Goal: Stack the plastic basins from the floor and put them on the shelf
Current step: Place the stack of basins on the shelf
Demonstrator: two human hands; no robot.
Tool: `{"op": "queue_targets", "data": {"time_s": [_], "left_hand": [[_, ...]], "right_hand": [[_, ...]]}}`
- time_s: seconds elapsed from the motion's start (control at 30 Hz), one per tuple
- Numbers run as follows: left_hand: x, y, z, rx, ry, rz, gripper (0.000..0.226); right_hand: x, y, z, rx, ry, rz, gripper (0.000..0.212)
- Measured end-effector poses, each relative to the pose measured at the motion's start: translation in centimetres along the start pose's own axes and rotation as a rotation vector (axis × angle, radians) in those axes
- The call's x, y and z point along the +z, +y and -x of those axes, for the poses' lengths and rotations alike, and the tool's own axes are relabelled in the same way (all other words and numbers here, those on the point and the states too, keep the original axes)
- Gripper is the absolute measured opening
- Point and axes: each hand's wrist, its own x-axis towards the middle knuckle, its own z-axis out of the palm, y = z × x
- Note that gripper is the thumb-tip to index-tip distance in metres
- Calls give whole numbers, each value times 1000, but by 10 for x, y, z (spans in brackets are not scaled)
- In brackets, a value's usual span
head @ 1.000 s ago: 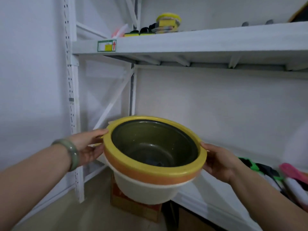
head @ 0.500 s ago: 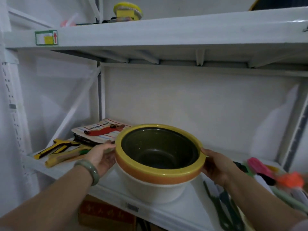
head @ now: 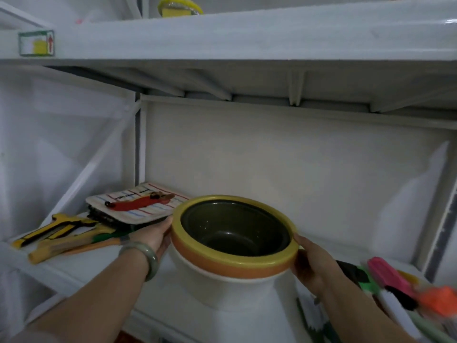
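Note:
A stack of nested plastic basins point(head: 232, 266) sits in the middle of the view: a dark olive one inside a yellow-rimmed one, an orange band below it, and a white basin at the bottom. My left hand point(head: 154, 235) grips the stack's left rim and my right hand point(head: 311, 263) grips its right rim. The stack is over the white shelf point(head: 103, 273), its base at or just above the shelf surface; I cannot tell whether it touches.
On the shelf to the left lie a striped tray with a red tool point(head: 138, 205) and yellow-handled tools point(head: 57, 231). At the right lie pink, green and orange brushes point(head: 393, 278). The upper shelf board point(head: 247, 40) runs overhead. The white back panel stands behind.
The basin stack, held in both hands, has moved from the air beside the rack in over the shelf and farther back. The view has swung right and closer to the shelf.

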Motion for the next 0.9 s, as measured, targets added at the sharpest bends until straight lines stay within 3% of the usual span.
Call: {"op": "queue_targets", "data": {"time_s": [0.13,0.43,0.7,0.83,0.9], "left_hand": [[15,7,5,7,107,-49,34],[2,-5,17,-3,-122,-163,16],[8,-4,23,-4,-111,-144,17],[10,1,26,-17,-110,-265,14],[8,-1,19,-9,-88,-351,25]], "right_hand": [[7,-2,-7,23,91,30,37],[9,-5,2,0,93,24,34],[7,-1,-3,-9,168,51,35],[13,0,4,-10,193,63,34],[17,-1,14,-19,215,85,24]]}}
